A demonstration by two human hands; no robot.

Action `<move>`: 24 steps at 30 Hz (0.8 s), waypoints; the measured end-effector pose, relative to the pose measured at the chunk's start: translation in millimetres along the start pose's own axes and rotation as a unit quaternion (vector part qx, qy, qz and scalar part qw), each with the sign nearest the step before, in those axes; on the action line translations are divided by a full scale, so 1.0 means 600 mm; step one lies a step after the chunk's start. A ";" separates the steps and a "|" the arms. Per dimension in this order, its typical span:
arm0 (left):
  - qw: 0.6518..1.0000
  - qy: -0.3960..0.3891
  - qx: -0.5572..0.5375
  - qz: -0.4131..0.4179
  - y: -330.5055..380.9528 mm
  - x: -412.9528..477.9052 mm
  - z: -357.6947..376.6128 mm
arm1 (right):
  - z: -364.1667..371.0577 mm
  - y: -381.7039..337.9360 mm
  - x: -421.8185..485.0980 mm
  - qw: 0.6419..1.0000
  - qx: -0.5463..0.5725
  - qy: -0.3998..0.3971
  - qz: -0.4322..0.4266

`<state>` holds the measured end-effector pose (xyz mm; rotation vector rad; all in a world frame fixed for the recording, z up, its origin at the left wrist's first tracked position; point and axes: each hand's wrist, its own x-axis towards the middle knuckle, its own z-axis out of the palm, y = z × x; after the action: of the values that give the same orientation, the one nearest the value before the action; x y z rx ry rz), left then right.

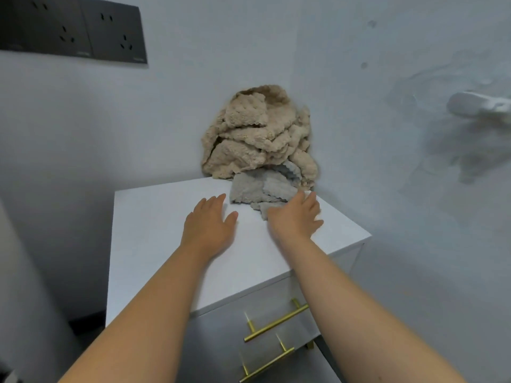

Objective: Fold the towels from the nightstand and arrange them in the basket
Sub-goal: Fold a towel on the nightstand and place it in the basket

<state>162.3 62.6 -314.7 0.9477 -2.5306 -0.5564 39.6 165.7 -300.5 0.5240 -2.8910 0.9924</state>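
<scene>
A crumpled beige towel [257, 134] is heaped in the back corner of the white nightstand [154, 244], leaning against the wall. A smaller grey towel [260, 189] lies bunched at its foot. My left hand [208, 225] hovers over the nightstand top with straight fingers, just left of the grey towel and apart from it. My right hand [297, 217] reaches with spread fingers to the grey towel's near right edge, and its fingertips touch the cloth. Neither hand holds anything. No basket is in view.
The nightstand has two drawers with gold bar handles [276, 323] on its front. Dark wall sockets [72, 29] sit at upper left. A white fixture [478, 106] sticks out of the right wall. Walls close off the corner behind and to the right.
</scene>
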 end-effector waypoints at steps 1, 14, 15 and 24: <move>1.000 0.003 -0.015 -0.002 0.000 0.006 0.000 | 0.007 -0.005 0.003 1.000 -0.011 0.003 -0.008; 0.952 0.095 -0.286 -0.057 -0.005 0.007 -0.023 | 0.027 0.006 0.030 0.981 -0.107 -0.013 -0.160; 0.956 0.089 -0.274 -0.047 -0.003 0.005 -0.021 | 0.023 0.007 0.030 0.978 -0.119 -0.007 -0.170; 0.952 0.079 -0.293 -0.049 -0.001 0.012 -0.020 | 0.017 0.012 0.028 0.975 -0.110 0.017 -0.191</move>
<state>163.3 54.5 -303.5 0.8459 -1.9955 -1.1312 22.4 159.8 -310.7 0.9835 -2.6710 0.6094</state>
